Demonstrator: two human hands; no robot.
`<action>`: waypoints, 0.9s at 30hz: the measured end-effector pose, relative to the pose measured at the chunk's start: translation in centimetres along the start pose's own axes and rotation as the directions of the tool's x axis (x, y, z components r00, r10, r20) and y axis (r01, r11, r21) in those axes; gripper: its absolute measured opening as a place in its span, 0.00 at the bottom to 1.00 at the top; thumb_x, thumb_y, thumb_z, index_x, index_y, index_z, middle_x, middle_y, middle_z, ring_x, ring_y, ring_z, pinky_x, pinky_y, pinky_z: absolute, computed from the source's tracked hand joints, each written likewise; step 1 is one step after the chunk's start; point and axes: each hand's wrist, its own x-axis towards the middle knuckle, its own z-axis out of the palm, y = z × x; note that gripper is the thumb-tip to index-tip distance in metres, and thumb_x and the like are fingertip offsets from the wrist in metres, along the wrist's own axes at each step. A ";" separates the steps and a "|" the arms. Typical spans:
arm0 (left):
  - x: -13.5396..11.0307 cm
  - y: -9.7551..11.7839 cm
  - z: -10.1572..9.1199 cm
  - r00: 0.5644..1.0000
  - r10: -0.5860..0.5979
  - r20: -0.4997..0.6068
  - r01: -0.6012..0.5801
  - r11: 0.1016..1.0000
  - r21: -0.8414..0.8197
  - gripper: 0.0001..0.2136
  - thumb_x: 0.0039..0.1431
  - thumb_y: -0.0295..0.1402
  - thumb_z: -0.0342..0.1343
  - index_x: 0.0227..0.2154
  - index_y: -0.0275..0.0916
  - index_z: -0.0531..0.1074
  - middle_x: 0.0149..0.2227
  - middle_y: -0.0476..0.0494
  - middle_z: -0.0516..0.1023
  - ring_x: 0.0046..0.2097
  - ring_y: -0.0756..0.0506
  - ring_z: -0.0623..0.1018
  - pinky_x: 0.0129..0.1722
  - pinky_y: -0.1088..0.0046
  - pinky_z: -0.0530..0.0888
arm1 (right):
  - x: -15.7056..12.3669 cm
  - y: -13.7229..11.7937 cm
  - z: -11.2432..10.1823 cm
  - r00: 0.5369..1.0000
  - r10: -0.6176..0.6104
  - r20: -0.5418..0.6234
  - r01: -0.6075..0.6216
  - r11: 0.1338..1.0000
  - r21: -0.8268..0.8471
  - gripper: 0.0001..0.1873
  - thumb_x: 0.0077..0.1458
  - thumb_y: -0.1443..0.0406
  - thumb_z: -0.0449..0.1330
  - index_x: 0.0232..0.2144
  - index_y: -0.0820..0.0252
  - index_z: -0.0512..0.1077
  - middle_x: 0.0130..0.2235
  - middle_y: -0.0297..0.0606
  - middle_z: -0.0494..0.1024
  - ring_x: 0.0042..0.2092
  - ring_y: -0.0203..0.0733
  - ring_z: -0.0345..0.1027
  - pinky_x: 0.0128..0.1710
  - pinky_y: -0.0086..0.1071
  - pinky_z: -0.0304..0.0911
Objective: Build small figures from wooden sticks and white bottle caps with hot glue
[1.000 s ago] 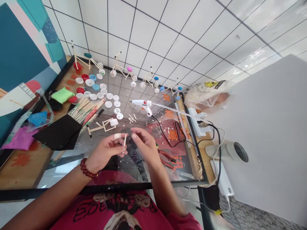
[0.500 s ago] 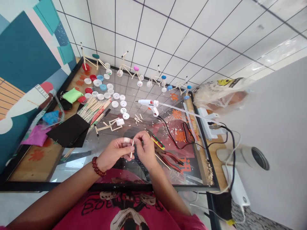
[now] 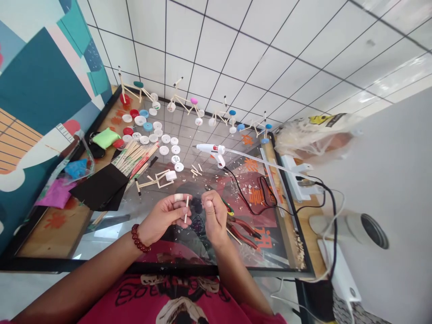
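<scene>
My left hand (image 3: 164,217), with a bandaged finger and a red bead bracelet on the wrist, pinches a short pale wooden stick (image 3: 186,209) held upright over the glass table (image 3: 141,211). Just right of it, my right hand (image 3: 213,216) is closed in a loose fist, apart from the stick; what it holds, if anything, is hidden. A half-built stick frame with a white cap (image 3: 158,178) lies on the glass beyond my hands. Red-handled pliers (image 3: 242,228) rest to the right of my right hand.
A white glue gun (image 3: 212,150) with a black cord lies mid-table. Several bottle caps (image 3: 153,136), a bundle of chopsticks (image 3: 133,155), black paper (image 3: 97,187) and coloured felt sit left. Several small stick bicycles (image 3: 184,101) line the tiled wall. A power strip (image 3: 294,177) and a plastic bag (image 3: 313,134) are right.
My right hand touched the stick's top half a second ago and has since drawn back to the right and closed. The left hand keeps the stick. The camera tilted slightly.
</scene>
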 end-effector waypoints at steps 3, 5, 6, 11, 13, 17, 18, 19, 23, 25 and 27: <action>0.0 -0.2 0.0 0.999 -0.021 0.039 0.022 1.000 -0.013 0.26 0.45 0.37 0.73 0.47 0.37 0.74 0.28 0.49 0.79 0.26 0.49 0.80 0.26 0.76 0.78 | -0.1 -0.2 0.0 0.999 0.032 0.027 -0.030 0.998 -0.047 0.17 0.69 0.64 0.46 0.27 0.58 0.63 0.27 0.31 0.63 0.30 0.36 0.57 0.32 0.32 0.54; 0.0 -0.3 -0.1 0.998 -0.024 0.051 0.025 1.000 -0.017 0.24 0.46 0.36 0.72 0.46 0.37 0.74 0.28 0.48 0.79 0.27 0.48 0.80 0.27 0.75 0.78 | 0.0 0.0 0.1 1.000 0.024 0.017 -0.023 0.997 -0.071 0.17 0.69 0.65 0.48 0.26 0.58 0.64 0.26 0.31 0.64 0.30 0.36 0.59 0.32 0.32 0.55; 0.0 -0.3 -0.2 0.998 -0.020 0.052 0.021 1.000 -0.019 0.23 0.46 0.36 0.72 0.46 0.37 0.74 0.28 0.47 0.80 0.28 0.48 0.81 0.27 0.75 0.78 | 0.1 0.0 0.2 1.000 0.009 0.003 -0.008 0.996 -0.086 0.15 0.68 0.65 0.49 0.27 0.58 0.65 0.28 0.32 0.67 0.31 0.36 0.61 0.34 0.32 0.58; 0.1 0.3 -0.6 0.999 0.038 -0.020 -0.039 0.998 -0.044 0.20 0.49 0.33 0.70 0.46 0.38 0.75 0.30 0.46 0.81 0.31 0.49 0.80 0.31 0.78 0.78 | 0.2 -0.9 0.6 0.998 0.015 -0.062 -0.024 0.988 -0.152 0.08 0.63 0.67 0.55 0.43 0.55 0.71 0.42 0.41 0.74 0.43 0.41 0.70 0.44 0.36 0.67; 0.2 0.5 -0.6 0.995 0.065 -0.082 -0.068 0.997 -0.033 0.21 0.48 0.33 0.71 0.46 0.39 0.75 0.31 0.47 0.81 0.30 0.51 0.79 0.30 0.79 0.76 | -0.6 -1.9 0.4 1.000 0.032 0.001 -0.031 0.984 -0.177 0.08 0.62 0.68 0.56 0.43 0.54 0.73 0.43 0.41 0.76 0.43 0.41 0.71 0.44 0.36 0.68; 0.2 0.6 -0.6 0.971 0.179 -0.160 -0.154 0.975 0.158 0.22 0.47 0.35 0.70 0.47 0.39 0.75 0.30 0.51 0.78 0.28 0.52 0.76 0.29 0.78 0.74 | -4.1 -3.2 -1.9 0.971 0.043 0.237 0.026 0.960 -0.279 0.08 0.62 0.68 0.58 0.40 0.55 0.76 0.40 0.39 0.80 0.40 0.40 0.74 0.43 0.33 0.69; 0.2 0.6 -0.7 0.966 0.213 -0.147 -0.171 0.951 0.258 0.23 0.48 0.36 0.69 0.48 0.39 0.74 0.30 0.51 0.77 0.28 0.51 0.75 0.29 0.78 0.73 | -5.2 -3.2 -3.0 0.970 0.065 0.234 0.019 0.939 -0.343 0.08 0.62 0.68 0.58 0.40 0.55 0.77 0.39 0.40 0.80 0.40 0.40 0.74 0.42 0.33 0.69; 0.2 0.5 -0.8 0.959 0.255 -0.124 -0.191 0.905 0.380 0.23 0.50 0.37 0.68 0.50 0.40 0.74 0.30 0.51 0.77 0.28 0.51 0.75 0.29 0.77 0.73 | -6.3 -3.1 -4.2 0.977 0.091 0.190 -0.002 0.905 -0.425 0.08 0.62 0.68 0.58 0.39 0.56 0.77 0.38 0.40 0.80 0.39 0.40 0.74 0.41 0.33 0.69; 0.0 0.1 -1.6 0.888 0.457 0.043 -0.256 0.414 0.874 0.22 0.57 0.35 0.61 0.55 0.42 0.72 0.33 0.48 0.79 0.30 0.48 0.76 0.35 0.72 0.71 | -9.6 -1.7 -8.5 0.989 0.146 0.009 -0.087 0.632 -0.770 0.11 0.64 0.68 0.55 0.40 0.57 0.78 0.37 0.42 0.81 0.39 0.44 0.75 0.40 0.35 0.67; 0.0 0.0 -1.8 0.849 0.513 0.125 -0.223 0.134 0.966 0.19 0.60 0.34 0.57 0.54 0.41 0.74 0.34 0.46 0.81 0.31 0.45 0.77 0.34 0.70 0.69 | -10.3 -1.1 -9.5 0.988 0.153 0.011 -0.071 0.518 -0.852 0.11 0.63 0.67 0.55 0.40 0.57 0.78 0.36 0.43 0.80 0.37 0.45 0.74 0.38 0.35 0.65; 0.1 -0.1 -1.8 0.828 0.530 0.181 -0.181 -0.052 0.982 0.17 0.61 0.32 0.54 0.52 0.40 0.76 0.35 0.43 0.82 0.34 0.41 0.78 0.33 0.68 0.68 | -10.4 -0.8 -9.7 0.983 0.181 0.025 -0.060 0.451 -0.891 0.11 0.62 0.67 0.55 0.39 0.57 0.78 0.35 0.42 0.80 0.34 0.44 0.73 0.34 0.33 0.62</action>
